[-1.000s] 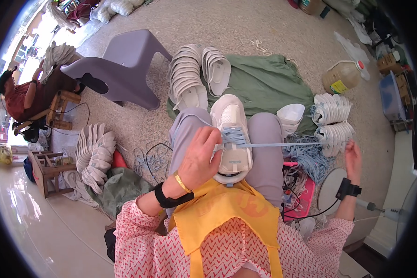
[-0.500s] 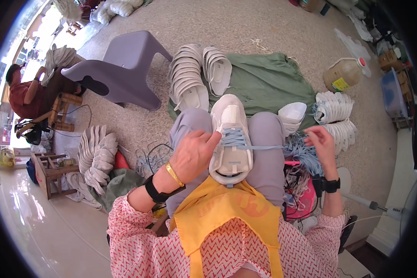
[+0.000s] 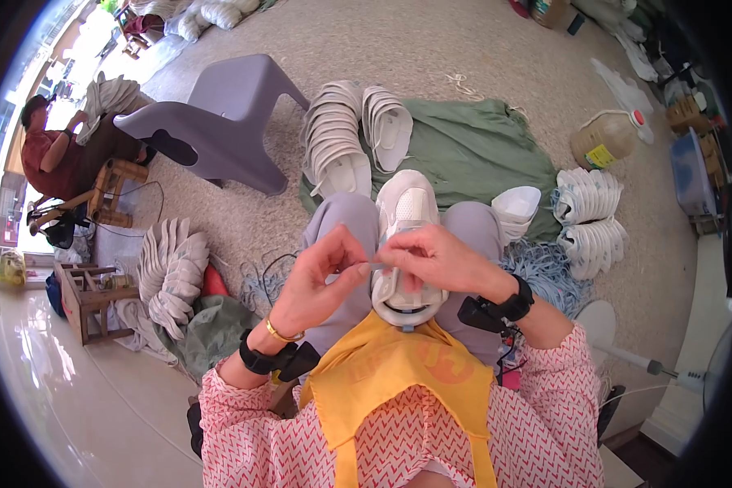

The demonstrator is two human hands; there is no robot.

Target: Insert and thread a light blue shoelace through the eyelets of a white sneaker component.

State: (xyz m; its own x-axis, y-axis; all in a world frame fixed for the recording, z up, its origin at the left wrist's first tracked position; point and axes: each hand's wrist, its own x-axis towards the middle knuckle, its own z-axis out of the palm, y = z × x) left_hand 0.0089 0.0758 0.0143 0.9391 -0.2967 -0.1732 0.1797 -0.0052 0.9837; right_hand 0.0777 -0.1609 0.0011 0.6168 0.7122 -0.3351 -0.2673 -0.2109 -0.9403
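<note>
A white sneaker is held upright between my knees, its toe pointing away from me. My right hand reaches across the laced part, thumb and fingers pinched on a light blue shoelace. Just left of the shoe, my left hand has its thumb and forefinger closed at the same lace. The fingertips of both hands almost meet over the tongue. My right hand hides most of the lacing. The heel opening faces me, resting against a yellow apron.
Stacked shoe uppers lie on a green cloth ahead. More stacked uppers and a heap of blue laces are at my right. A grey plastic chair stands at front left. Another person sits far left.
My right hand has come in from the far right to the shoe, where the stretched lace was. My left hand has shifted slightly left and its fingers now pinch near the right hand's.
</note>
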